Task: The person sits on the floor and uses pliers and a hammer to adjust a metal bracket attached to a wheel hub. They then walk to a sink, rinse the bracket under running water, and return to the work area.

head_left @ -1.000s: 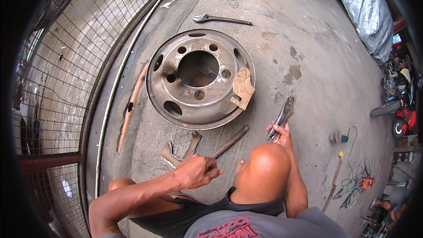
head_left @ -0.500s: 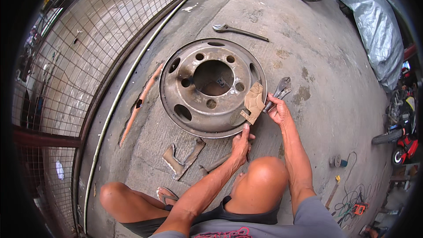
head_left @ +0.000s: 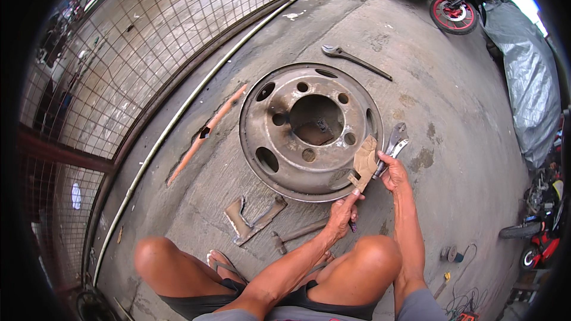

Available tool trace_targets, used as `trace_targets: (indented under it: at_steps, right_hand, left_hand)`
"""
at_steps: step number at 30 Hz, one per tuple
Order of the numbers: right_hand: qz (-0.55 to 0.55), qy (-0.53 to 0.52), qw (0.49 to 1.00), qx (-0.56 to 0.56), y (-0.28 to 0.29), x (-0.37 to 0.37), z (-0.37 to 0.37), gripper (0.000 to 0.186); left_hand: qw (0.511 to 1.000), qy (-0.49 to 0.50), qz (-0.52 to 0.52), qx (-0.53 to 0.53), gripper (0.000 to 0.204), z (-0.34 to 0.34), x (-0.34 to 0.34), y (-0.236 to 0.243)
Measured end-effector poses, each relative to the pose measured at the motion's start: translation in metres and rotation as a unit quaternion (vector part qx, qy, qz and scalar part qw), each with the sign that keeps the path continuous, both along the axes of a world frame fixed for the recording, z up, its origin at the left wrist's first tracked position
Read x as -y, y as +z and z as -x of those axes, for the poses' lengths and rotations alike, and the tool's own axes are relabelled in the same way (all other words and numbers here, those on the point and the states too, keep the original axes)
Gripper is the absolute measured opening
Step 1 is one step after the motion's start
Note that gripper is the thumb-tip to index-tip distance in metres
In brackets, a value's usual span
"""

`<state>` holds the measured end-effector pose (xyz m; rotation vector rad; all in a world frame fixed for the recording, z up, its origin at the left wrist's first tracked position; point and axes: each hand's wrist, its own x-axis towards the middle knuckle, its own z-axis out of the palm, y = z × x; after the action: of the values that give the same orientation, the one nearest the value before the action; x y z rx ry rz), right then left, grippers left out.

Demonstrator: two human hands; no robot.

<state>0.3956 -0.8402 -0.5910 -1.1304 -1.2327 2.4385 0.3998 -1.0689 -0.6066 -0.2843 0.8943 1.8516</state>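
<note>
A brown cardboard cutout (head_left: 364, 163) with a notched edge is held over the near right rim of a bare steel wheel rim (head_left: 270, 137) lying flat on the concrete. My left hand (head_left: 341, 217) pinches its lower corner between thumb and fingers; something small and dark pokes out beneath that hand. At the cutout's right edge, my right hand (head_left: 394, 173) grips it with closed fingers. Locking pliers (head_left: 397, 147) and another metal tool lie close behind my right fingers; whether they touch is hidden. A hammer (head_left: 300, 233) rests beside my left forearm.
An adjustable wrench (head_left: 357, 62) lies beyond the wheel. Nearer me is an angular cut metal piece (head_left: 253, 226). A pale hose (head_left: 178, 113) runs along the mesh gate (head_left: 196, 6) on the left. At the right are an angle grinder (head_left: 452, 254), cords and a covered vehicle (head_left: 526, 71).
The view has shifted, so the scene sits farther right and lower. Against the wheel, the cardboard and both hands have come slightly toward me; both still hold it.
</note>
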Motion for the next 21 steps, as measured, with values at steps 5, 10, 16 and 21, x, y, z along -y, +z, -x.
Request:
trace_targets:
  at_steps: [5, 10, 16, 21]
  right_hand:
    - [0.000, 0.024, 1.000, 0.005, 0.005, 0.001, 0.002, 0.033]
    - [-0.019, 0.012, 1.000, 0.005, 0.001, -0.007, -0.004, 0.033]
    - [-0.056, -0.016, 0.997, 0.044, -0.011, -0.007, 0.004, 0.028]
    - [-0.053, -0.029, 0.997, 0.040, 0.005, 0.006, -0.004, 0.026]
  left_hand:
    - [1.000, 0.000, 0.003, 0.029, 0.041, 0.001, -0.007, -0.001]
    - [0.999, 0.000, 0.015, 0.038, 0.041, 0.000, -0.018, -0.001]
    - [0.996, 0.006, -0.058, 0.069, 0.033, 0.010, -0.010, -0.002]
    - [0.994, 0.033, -0.043, 0.099, 0.025, 0.011, 0.000, 0.015]
